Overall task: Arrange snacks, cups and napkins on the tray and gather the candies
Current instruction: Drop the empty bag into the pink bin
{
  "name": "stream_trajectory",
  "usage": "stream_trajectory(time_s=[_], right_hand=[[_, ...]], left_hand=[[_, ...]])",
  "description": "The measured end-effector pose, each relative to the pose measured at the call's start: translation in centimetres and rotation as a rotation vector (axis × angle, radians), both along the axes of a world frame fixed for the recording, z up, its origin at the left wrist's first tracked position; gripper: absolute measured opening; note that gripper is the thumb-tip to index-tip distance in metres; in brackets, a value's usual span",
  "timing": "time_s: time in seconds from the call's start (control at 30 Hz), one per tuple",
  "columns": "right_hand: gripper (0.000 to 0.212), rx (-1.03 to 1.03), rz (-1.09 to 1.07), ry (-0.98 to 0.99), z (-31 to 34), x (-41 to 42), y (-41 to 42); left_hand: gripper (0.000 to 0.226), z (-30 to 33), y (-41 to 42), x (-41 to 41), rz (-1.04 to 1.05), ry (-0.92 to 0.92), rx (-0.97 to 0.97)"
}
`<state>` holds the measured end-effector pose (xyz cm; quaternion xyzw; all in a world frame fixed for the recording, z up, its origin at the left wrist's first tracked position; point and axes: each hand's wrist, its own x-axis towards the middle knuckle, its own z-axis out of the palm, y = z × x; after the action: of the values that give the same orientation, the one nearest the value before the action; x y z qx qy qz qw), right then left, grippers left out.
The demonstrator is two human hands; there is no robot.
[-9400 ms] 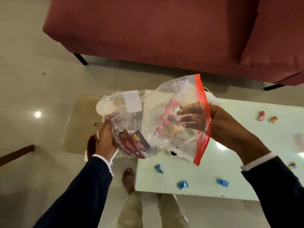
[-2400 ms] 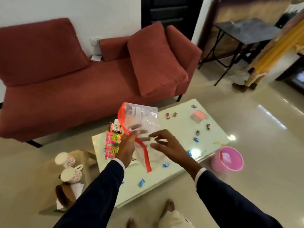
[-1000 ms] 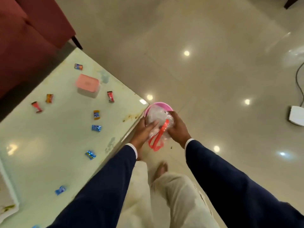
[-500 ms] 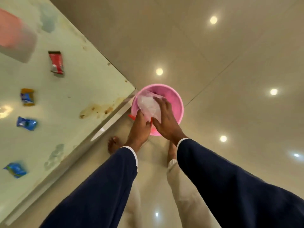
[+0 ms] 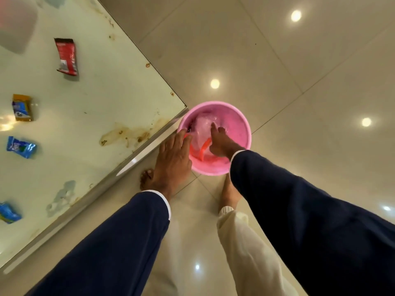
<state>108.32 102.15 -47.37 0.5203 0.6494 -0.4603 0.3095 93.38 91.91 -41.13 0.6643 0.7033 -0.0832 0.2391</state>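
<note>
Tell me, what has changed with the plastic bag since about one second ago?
The plastic bag went from above the pink bucket down into it. The right hand now presses it in with straight fingers; the left hand has let go and lies over the rim. The candies stayed on the table.

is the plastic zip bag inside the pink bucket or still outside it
Inside. The crumpled clear zip bag with its red strip lies within the pink bucket rim, the right hand pressing it down; the left hand rests at the rim.
</note>
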Motion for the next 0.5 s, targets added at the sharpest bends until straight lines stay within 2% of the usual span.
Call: stream_trajectory(time_s=[0.07, 0.23, 0.4, 0.5], right_hand=[[0.095, -0.019, -0.044, 0.036, 1.5, 0.3, 0.0], [0.096, 0.376, 0.117, 0.015, 9.4, 2.0, -2.7], [0.095, 0.435, 0.215, 0.015, 18.5, 2.6, -3.0], [0.091, 0.495, 0.318, 0.069, 25.3, 2.6, -3.0]], left_hand=[[0.064, 1.0, 0.6, -0.5, -0.076, 0.052, 0.020], [0.075, 6.9, 0.9, -0.3, -0.094, 0.049, -0.034], [0.085, 14.9, 0.1, 0.8, -0.108, 0.079, -0.071], [0.088, 21.2, -0.7, 0.9, -0.045, 0.068, -0.077]])
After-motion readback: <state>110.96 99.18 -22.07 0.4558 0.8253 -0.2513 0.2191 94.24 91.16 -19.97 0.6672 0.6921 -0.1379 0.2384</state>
